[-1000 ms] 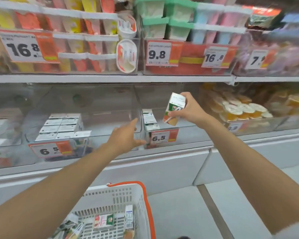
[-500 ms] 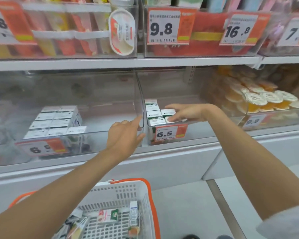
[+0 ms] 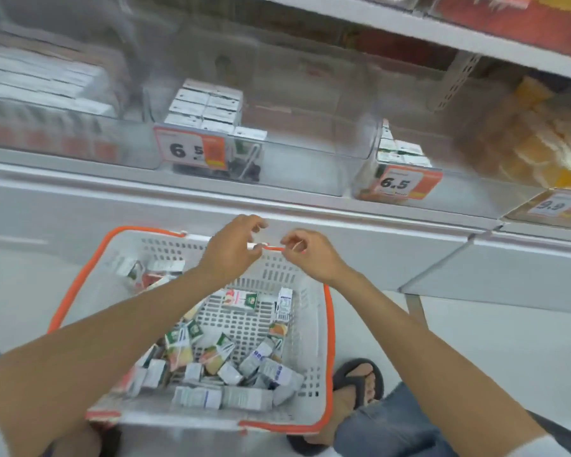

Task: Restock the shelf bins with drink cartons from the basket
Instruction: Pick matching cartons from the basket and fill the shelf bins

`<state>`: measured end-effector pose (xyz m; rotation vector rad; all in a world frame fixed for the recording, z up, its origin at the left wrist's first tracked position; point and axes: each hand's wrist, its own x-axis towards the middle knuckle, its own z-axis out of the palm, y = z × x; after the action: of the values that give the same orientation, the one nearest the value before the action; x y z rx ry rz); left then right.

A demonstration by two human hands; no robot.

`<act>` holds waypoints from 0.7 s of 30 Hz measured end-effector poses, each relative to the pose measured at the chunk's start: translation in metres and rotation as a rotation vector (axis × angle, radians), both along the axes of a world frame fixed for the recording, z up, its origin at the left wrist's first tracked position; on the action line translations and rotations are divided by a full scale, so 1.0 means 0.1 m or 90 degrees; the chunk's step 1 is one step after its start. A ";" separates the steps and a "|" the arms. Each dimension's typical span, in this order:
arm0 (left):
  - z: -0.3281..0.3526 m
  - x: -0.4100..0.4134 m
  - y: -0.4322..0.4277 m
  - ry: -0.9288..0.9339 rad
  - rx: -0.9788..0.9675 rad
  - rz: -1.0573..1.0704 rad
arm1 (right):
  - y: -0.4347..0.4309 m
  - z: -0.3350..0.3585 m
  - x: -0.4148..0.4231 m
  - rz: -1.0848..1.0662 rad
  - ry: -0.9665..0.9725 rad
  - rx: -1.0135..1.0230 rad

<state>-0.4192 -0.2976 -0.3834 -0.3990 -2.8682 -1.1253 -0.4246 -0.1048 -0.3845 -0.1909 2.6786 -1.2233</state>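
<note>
A white basket (image 3: 314,341) with an orange rim sits on the floor below me, holding several small drink cartons (image 3: 225,367) lying loose. My left hand (image 3: 234,245) and my right hand (image 3: 307,255) hover over the basket's far rim, both with fingers curled and nothing in them. Above, a clear shelf bin (image 3: 297,166) holds a block of cartons (image 3: 208,110) behind a 6.5 price tag. To the right, another clear bin (image 3: 363,179) holds a short row of cartons (image 3: 399,153) behind its own 6.5 tag.
A bin of orange cups (image 3: 524,143) stands at the right with a 9.9 tag. Another bin of cartons (image 3: 43,84) is at the far left. My sandalled foot (image 3: 356,387) rests on the floor right of the basket. A white ledge (image 3: 409,252) runs below the bins.
My right hand left the carton in the right bin and came down. Both hands dropped from the shelf to the basket's far rim, and my view tilted down onto the basket.
</note>
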 end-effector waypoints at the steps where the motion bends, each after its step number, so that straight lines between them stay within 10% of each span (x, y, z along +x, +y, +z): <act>1: -0.17 0.10 -0.24 -0.063 -0.006 0.013 | -0.08 -0.25 0.06 0.030 -0.057 0.030; 9: -1.13 0.59 -1.60 -0.332 -0.021 0.153 | -0.66 -1.81 0.09 0.084 -0.271 0.215; 16: -1.49 0.71 -1.78 -0.386 0.074 0.195 | -0.84 -2.51 -0.06 0.211 -0.171 0.554; 21: -1.46 0.62 -1.58 -0.423 0.171 0.225 | -1.03 -2.27 -0.10 0.272 -0.215 0.409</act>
<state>-0.3573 -0.4553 -0.5297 0.5804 -3.0130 -1.7878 -0.4345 -0.2078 -0.6119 -0.3866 2.4049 -0.2236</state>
